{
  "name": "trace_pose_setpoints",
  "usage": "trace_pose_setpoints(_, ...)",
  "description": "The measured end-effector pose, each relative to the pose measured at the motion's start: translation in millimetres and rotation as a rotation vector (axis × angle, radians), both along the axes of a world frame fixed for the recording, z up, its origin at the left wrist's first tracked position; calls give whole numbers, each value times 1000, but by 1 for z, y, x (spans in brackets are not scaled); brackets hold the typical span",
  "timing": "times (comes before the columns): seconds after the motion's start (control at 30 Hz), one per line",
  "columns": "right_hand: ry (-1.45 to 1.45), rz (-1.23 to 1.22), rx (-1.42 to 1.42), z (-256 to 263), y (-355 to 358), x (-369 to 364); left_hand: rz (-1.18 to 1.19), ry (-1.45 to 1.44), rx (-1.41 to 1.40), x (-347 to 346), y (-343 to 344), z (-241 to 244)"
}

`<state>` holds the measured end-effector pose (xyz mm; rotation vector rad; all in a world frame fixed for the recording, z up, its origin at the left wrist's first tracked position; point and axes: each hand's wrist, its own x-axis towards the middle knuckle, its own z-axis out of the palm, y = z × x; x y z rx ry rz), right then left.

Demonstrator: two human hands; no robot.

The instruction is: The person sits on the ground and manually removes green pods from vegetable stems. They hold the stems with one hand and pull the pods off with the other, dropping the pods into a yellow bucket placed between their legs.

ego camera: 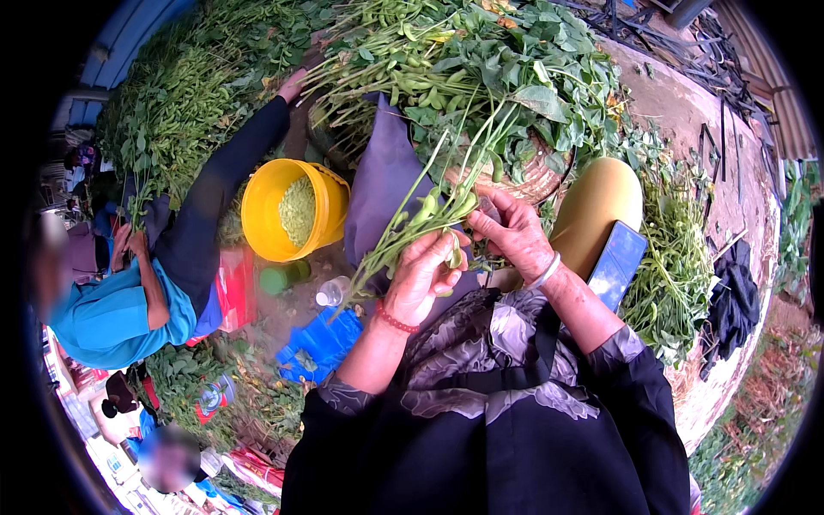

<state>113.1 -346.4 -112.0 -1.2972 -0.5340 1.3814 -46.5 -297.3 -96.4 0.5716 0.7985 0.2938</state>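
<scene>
My left hand (426, 273) is closed around a small bunch of green soybean stalks (412, 222) with plump pods on them. The stalks slant across my lap, from the big heap down past my wrist with the red bead bracelet. A split-looking pod (454, 254) shows at the left fingers. Close beside it, my right hand (512, 232) has its thumb and forefinger bent toward a pod (465, 205) on the bunch. Something small and greyish shows between these fingers, too unclear to name. A yellow bucket (253, 212) to the left holds pale green shelled beans (297, 211).
Ahead, a large heap of soybean plants (425, 71) rests on a woven basket (541, 170). A smartphone (617, 265) lies on my right thigh. At left sits a co-worker in a teal shirt (122, 315). A blue plastic bag (322, 344) and plastic cup (331, 291) lie nearby.
</scene>
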Motion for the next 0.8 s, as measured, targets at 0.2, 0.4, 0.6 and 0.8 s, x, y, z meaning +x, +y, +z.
trace_pose_setpoints(0.2,95,61,-72,-15,0,9,25,-51,-99,-2,3,-3)
trace_pose_setpoints(0.4,103,142,-68,2,-1,11,-74,-36,-161,-8,7,-6)
trace_pose_setpoints(0.6,-364,27,21,-4,-15,2,-212,-79,6,-10,10,-1)
trace_pose_setpoints(0.8,-1025,3,277,14,-15,-2,-298,17,253,-8,0,0)
